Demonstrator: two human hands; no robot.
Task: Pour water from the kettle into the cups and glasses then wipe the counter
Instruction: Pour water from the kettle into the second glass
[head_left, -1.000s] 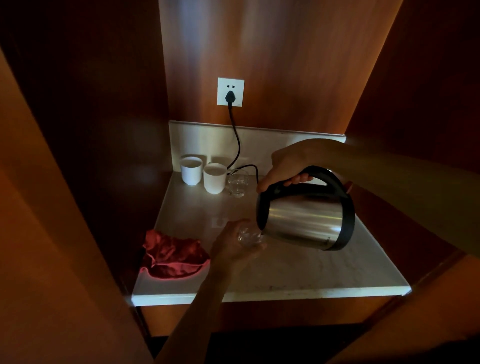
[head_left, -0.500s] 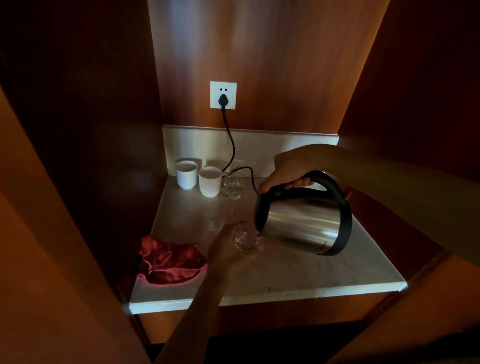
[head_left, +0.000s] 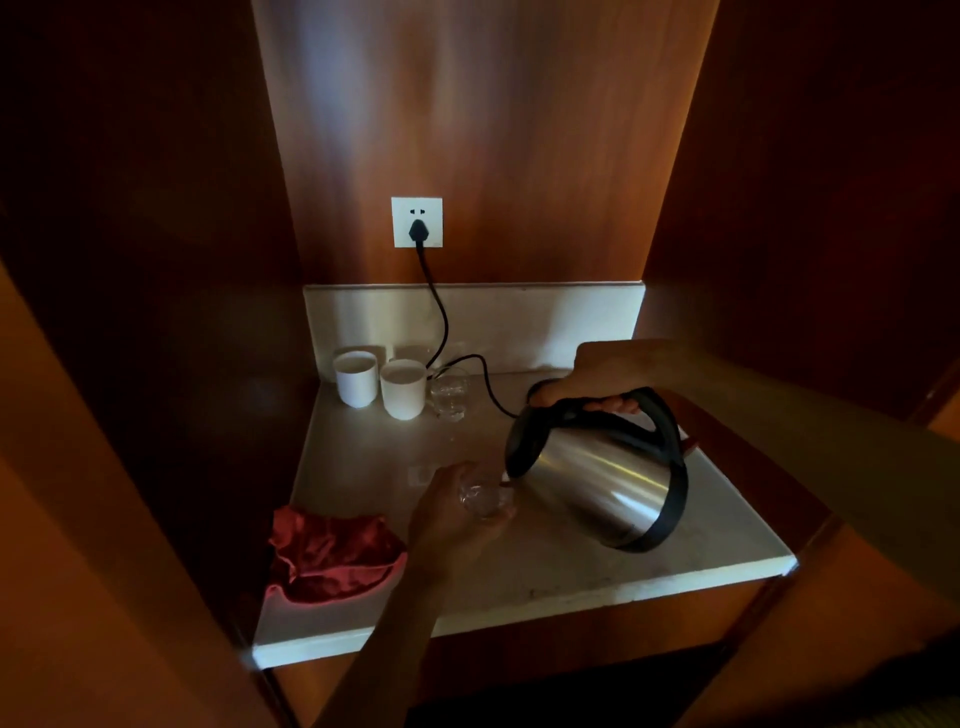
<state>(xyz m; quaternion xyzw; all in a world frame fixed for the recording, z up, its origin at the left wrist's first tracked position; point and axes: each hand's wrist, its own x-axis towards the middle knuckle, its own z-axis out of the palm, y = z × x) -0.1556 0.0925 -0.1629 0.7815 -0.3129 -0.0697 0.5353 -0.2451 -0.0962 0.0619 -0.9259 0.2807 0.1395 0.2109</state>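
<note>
One small glass (head_left: 480, 500) sits on the worktop (head_left: 701, 535), wrapped in my left hand (head_left: 451, 512); my right hand (head_left: 605, 371) grips the tilted kettle (head_left: 597, 480). Tip too fast and water likely overshoots that narrow rim onto my fingers.

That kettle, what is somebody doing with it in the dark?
A person is pouring water. The right hand grips the black handle of the steel kettle and tips its spout down toward a small clear glass, which the left hand steadies on the counter. At the back stand two white cups and another glass. A crumpled red cloth lies at the front left, not in use yet.
</note>
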